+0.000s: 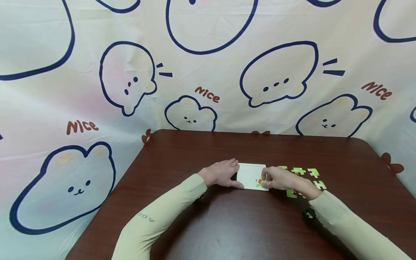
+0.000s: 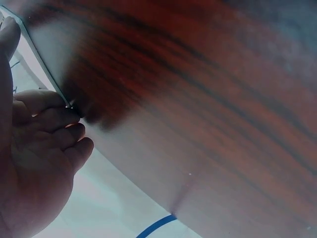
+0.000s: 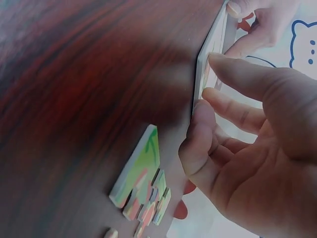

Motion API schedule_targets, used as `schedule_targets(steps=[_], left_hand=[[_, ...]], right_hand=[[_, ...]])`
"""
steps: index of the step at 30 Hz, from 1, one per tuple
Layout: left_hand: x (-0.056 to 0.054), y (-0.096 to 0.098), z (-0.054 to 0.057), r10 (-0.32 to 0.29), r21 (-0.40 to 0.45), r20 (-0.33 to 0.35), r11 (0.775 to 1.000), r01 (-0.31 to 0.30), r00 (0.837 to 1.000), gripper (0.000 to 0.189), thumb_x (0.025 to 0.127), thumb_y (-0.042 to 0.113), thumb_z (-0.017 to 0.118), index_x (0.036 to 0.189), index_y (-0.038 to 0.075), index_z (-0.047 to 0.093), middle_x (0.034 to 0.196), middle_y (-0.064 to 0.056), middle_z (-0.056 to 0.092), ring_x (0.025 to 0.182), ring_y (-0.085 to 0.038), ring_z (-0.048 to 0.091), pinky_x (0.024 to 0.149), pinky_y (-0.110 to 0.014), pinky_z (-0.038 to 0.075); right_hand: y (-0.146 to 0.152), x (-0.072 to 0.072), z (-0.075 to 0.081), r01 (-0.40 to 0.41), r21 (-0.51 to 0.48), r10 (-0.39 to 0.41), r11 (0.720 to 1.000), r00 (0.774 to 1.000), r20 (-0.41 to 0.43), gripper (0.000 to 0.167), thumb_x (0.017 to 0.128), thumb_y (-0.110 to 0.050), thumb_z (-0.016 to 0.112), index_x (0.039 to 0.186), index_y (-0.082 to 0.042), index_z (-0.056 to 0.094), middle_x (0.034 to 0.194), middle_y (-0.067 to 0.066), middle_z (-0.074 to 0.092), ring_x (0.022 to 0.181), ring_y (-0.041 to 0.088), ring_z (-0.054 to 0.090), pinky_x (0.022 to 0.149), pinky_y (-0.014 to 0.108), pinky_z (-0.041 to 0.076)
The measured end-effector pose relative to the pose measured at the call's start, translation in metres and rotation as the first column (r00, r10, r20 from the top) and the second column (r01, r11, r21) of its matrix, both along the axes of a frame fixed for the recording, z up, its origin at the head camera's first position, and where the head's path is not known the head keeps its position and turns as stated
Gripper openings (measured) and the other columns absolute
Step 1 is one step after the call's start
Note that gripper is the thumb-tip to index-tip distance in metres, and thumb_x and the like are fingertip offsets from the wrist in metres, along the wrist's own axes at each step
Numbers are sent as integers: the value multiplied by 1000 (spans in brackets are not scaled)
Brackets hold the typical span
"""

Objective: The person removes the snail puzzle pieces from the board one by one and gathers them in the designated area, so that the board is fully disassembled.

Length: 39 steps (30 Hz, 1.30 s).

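Note:
A white puzzle board (image 1: 248, 176) lies on the brown table. My left hand (image 1: 224, 174) rests at its left end, thumb at the near corner and fingers at the far one; in the left wrist view its fingers (image 2: 47, 101) touch the board's edge. At the board's near right corner, my right hand (image 1: 280, 178) pinches a colourful jigsaw piece (image 1: 260, 182) between thumb and index finger. Those fingertips partly cover the piece in the right wrist view, where the board (image 3: 210, 49) appears edge-on.
Several loose green-and-red jigsaw pieces (image 1: 313, 172) lie right of the board, partly behind my right hand and forearm. More of them (image 3: 143, 168) show in the right wrist view. A cartoon-printed cloth (image 1: 227, 72) hangs behind the table (image 1: 208, 224).

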<state>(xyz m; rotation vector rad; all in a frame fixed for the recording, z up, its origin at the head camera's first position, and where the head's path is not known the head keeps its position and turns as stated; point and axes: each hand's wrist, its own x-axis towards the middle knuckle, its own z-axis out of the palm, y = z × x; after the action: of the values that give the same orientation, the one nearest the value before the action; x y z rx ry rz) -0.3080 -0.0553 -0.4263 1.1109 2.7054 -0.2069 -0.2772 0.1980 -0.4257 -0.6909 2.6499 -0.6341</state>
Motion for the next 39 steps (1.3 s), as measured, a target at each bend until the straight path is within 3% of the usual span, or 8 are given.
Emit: schedule_targets(steps=[8, 19, 27, 39], left_hand=[[0, 3, -1, -11, 11, 2, 1000, 11, 1000, 94, 88, 75, 45, 152, 7, 35, 161, -13, 28, 151, -23, 24, 121, -34, 27], [-3, 1, -2, 18, 19, 20, 1000, -18, 1000, 95, 88, 75, 46, 154, 9, 31, 163, -12, 25, 152, -22, 21, 122, -34, 25], [-2, 1, -3, 23, 13, 42, 1000, -24, 999, 95, 88, 76, 45, 154, 9, 32, 163, -11, 25, 152, -22, 20, 122, -35, 25], [-3, 1, -3, 26, 10, 24, 1000, -26, 999, 95, 87, 76, 45, 153, 9, 33, 162, -11, 26, 152, -22, 21, 122, -35, 26]], right_hand=[[-2, 0, -1, 25, 22, -25, 999, 1000, -6, 13, 89, -18, 73, 92, -12, 61, 75, -3, 63, 65, 11, 54, 61, 27, 45], [-4, -2, -4, 16, 10, -15, 1000, 996, -93, 19, 87, -17, 74, 88, -13, 56, 71, -2, 55, 62, 12, 48, 58, 26, 39], [-4, -2, -6, 19, -31, -22, 999, 993, -115, 18, 90, -15, 71, 82, -14, 55, 67, -3, 54, 59, 10, 46, 55, 25, 38], [0, 3, 1, -6, -181, -5, 983, 998, -58, 17, 90, -19, 71, 85, -17, 55, 67, -3, 59, 55, 11, 54, 52, 26, 46]])
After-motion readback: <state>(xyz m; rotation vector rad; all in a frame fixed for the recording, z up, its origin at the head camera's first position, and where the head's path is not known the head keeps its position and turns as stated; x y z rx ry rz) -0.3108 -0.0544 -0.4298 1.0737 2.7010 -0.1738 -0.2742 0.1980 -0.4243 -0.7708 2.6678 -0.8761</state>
